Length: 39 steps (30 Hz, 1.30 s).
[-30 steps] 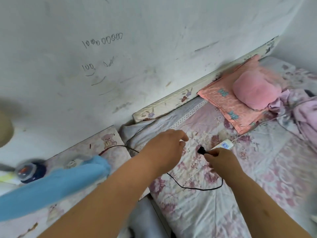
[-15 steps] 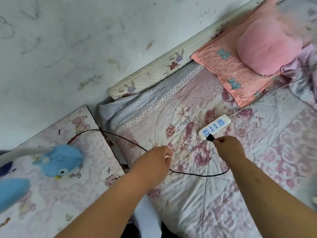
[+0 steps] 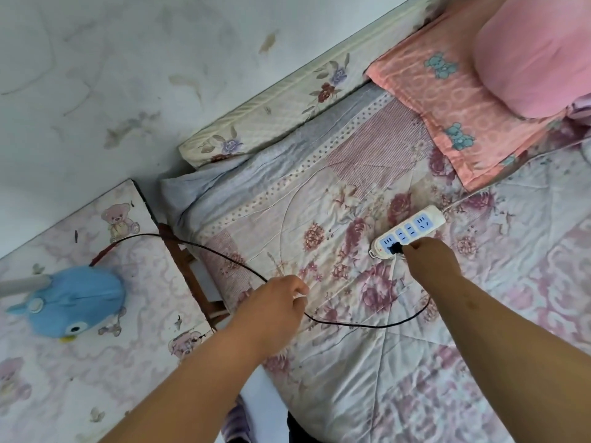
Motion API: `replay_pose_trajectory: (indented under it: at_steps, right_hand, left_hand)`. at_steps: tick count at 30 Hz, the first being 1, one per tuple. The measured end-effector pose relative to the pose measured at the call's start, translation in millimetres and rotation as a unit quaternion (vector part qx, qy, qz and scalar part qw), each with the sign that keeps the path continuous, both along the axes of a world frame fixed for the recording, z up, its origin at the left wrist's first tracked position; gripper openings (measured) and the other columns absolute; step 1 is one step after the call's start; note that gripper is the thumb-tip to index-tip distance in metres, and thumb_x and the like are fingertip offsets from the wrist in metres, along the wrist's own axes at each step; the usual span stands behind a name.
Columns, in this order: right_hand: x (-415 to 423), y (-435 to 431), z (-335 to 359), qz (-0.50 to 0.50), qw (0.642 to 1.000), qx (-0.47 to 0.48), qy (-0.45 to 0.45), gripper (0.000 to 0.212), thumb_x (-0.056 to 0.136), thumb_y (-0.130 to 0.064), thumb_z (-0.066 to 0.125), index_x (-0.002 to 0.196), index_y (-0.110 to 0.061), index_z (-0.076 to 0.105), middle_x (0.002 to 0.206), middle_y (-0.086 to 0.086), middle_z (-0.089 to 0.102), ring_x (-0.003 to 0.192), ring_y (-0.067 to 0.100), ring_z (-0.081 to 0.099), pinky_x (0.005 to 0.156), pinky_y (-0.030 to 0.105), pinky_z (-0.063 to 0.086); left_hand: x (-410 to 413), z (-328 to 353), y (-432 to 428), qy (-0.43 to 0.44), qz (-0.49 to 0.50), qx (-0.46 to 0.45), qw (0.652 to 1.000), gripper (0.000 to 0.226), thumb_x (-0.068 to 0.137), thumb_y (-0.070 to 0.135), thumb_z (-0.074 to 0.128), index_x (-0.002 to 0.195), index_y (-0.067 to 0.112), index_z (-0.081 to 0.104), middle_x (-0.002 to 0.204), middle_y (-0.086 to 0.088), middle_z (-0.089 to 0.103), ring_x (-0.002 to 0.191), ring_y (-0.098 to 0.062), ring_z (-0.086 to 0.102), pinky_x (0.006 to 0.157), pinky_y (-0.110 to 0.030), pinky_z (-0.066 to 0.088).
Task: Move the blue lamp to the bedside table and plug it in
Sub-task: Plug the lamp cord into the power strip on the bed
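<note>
- Right hand (image 3: 430, 266) pinches the black plug (image 3: 396, 248) between thumb and fingertips and holds it at the end socket of the white power strip (image 3: 409, 234), the socket nearest the person.
- Left hand (image 3: 271, 303) is loosely curled around the black cord (image 3: 220, 255) partway along its run, keeping a slack loop on the floral quilt (image 3: 351, 362).
- Cord routing: from the plug it curves back toward the person across the quilt, passes through the left hand, then crosses the gap to the bedside table (image 3: 48, 362) and reaches the blue lamp (image 3: 75, 300).
- Lamp position: the blue, bird-shaped lamp base rests on the bedside table, near its far edge, well apart from the power strip. The move portion of the task appears complete.
- Step in hand: plugging in. The plug is at the socket face.
- Next move requirement, as a judgement: align the pins with the slots and press straight in; the strip lies loose on soft bedding, so it may slide or tilt unless steadied.
- Not determinable: whether the pins are already partly seated, since the right fingers cover the plug's contact side.
- Cut off: the lamp's grey arm (image 3: 19, 284) leaves the left edge of the view, so the lamp head is not shown.
- Cut off: the strip's own white lead runs off toward the right edge; its wall connection is not visible.
</note>
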State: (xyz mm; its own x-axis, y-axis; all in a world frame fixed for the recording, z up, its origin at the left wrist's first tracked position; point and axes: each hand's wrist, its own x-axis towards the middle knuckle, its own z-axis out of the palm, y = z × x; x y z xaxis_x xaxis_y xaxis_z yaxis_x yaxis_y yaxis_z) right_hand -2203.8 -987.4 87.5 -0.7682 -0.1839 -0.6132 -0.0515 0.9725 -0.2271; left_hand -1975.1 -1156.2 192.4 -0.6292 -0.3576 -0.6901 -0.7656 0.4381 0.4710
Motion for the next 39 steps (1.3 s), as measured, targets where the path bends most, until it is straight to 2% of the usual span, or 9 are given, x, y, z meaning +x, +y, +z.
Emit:
replay_pose_trajectory:
  at_steps: [3,9,13,17,20,26,28,31,39]
  right_hand:
    - [-3.4,-4.2,-4.7,0.030,0.999,0.008,0.018,0.029,0.095,-0.029,0.045,0.104,-0.011,0.066,0.089,0.010,0.063,0.070,0.025,0.053,0.051,0.029,0.036]
    - [-3.1,-7.6,-10.2,0.003,0.998,-0.050,0.025,0.026,0.092,-0.026,0.048,0.096,-0.009,0.067,0.095,0.016,0.069,0.089,0.035,0.063,0.066,0.033,0.041]
    - [-5.7,-15.2,-6.0,0.039,0.999,-0.002,0.027,0.025,0.093,-0.022,0.046,0.098,-0.007,0.065,0.095,0.016,0.067,0.088,0.036,0.062,0.065,0.033,0.040]
    - [-4.8,-26.2,-2.1,0.097,0.990,0.101,0.025,0.019,0.091,-0.003,0.044,0.106,-0.003,0.056,0.084,0.013,0.055,0.070,0.030,0.051,0.057,0.033,0.041]
    - [-3.6,-30.8,-3.5,0.109,0.987,0.120,0.025,0.017,0.092,-0.004,0.045,0.106,-0.001,0.055,0.083,0.014,0.056,0.069,0.029,0.051,0.057,0.033,0.040]
    - [-3.1,-38.7,-11.1,0.120,0.989,0.066,0.053,0.020,0.091,-0.014,0.048,0.099,-0.003,0.062,0.099,0.021,0.066,0.091,0.040,0.063,0.067,0.040,0.045]
    - [0.5,-51.0,-13.4,0.150,0.981,0.120,0.038,0.023,0.088,-0.011,0.055,0.109,-0.003,0.061,0.105,0.021,0.066,0.096,0.038,0.063,0.068,0.040,0.046]
    - [1.7,-63.4,-13.5,0.188,0.961,0.203,0.021,0.040,0.082,-0.007,0.061,0.122,-0.006,0.055,0.112,0.017,0.063,0.102,0.035,0.062,0.065,0.040,0.043]
    - [-5.3,-72.1,-24.2,0.224,0.945,0.237,0.033,0.038,0.078,-0.006,0.063,0.116,-0.010,0.060,0.105,0.011,0.064,0.096,0.032,0.063,0.059,0.037,0.039]
  left_hand:
    - [0.2,-7.5,1.4,-0.009,-0.003,0.001,1.000,0.026,0.095,0.032,0.044,0.117,0.026,0.057,0.127,0.002,0.059,0.112,-0.014,0.057,0.095,-0.036,0.048]
    - [6.4,-17.9,5.8,-0.031,-0.008,0.009,0.999,0.028,0.095,0.032,0.046,0.120,0.025,0.056,0.128,0.002,0.058,0.114,-0.015,0.056,0.096,-0.036,0.047]
    - [11.6,-21.8,5.0,-0.042,-0.019,0.002,0.999,0.027,0.094,0.033,0.046,0.119,0.025,0.055,0.126,0.000,0.059,0.108,-0.017,0.059,0.093,-0.038,0.049]
    - [18.7,-25.3,2.6,-0.040,-0.018,0.000,0.999,0.028,0.095,0.033,0.046,0.121,0.025,0.055,0.128,0.001,0.058,0.111,-0.014,0.057,0.093,-0.034,0.048]
    - [24.9,-26.6,-0.9,-0.045,-0.020,-0.004,0.999,0.029,0.095,0.034,0.045,0.121,0.025,0.055,0.127,0.001,0.058,0.109,-0.014,0.058,0.092,-0.033,0.049]
    - [31.9,-29.0,-4.5,-0.051,-0.003,0.004,0.999,0.028,0.095,0.034,0.046,0.119,0.024,0.056,0.126,0.001,0.059,0.109,-0.015,0.058,0.092,-0.034,0.049]
    - [33.1,-30.8,-3.1,-0.052,-0.001,0.006,0.999,0.029,0.095,0.034,0.047,0.120,0.023,0.055,0.127,0.000,0.059,0.109,-0.016,0.058,0.092,-0.034,0.048]
    - [33.3,-33.0,0.7,-0.053,0.001,0.016,0.998,0.029,0.095,0.034,0.047,0.121,0.022,0.055,0.124,-0.002,0.060,0.109,-0.017,0.058,0.094,-0.035,0.048]
    - [33.7,-36.7,3.3,-0.050,0.010,0.016,0.999,0.030,0.095,0.033,0.048,0.121,0.022,0.055,0.126,-0.001,0.059,0.111,-0.015,0.057,0.097,-0.035,0.046]
